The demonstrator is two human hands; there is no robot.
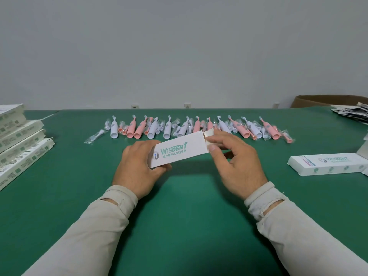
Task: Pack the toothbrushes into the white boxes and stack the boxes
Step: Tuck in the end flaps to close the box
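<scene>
- Nearest to me are both my pale sleeves (95, 226), running up off the bottom edge, so my arms are cut off below the elbow.
- My left hand (137, 168) grips the near-left end of the white box (177, 151), thumb under its lower edge; my fingers behind that end are hidden by the carton, and the box's back face cannot be seen.
- My right hand (237, 162) pinches the open flap (209, 134) at the far-right end between thumb and forefinger; my other fingers curl loosely below, holding nothing that I can make out.
- Between my two grips the box lies with its long axis slanting from lower left to upper right, printed face toward me, open end pointing right and away, raised off the green table (179, 216).
- Whether anything is inside the box I cannot tell; its mouth is turned from me.
- Beyond my grip, a row of pink and white toothbrushes (191, 128) lies across the table, handles mostly pointing toward me, brush heads away; clear-wrapped spare heads sit among them, too small to count.
- Left of my left hand, a stack of boxes (22, 140) is cut off by the frame edge.
- Right of my right hand, a closed box (326, 163) lies flat, its far end cropped.
- Further right, a pile of leaflets (352, 112) and a cardboard carton (326, 100) are only partly in view.
</scene>
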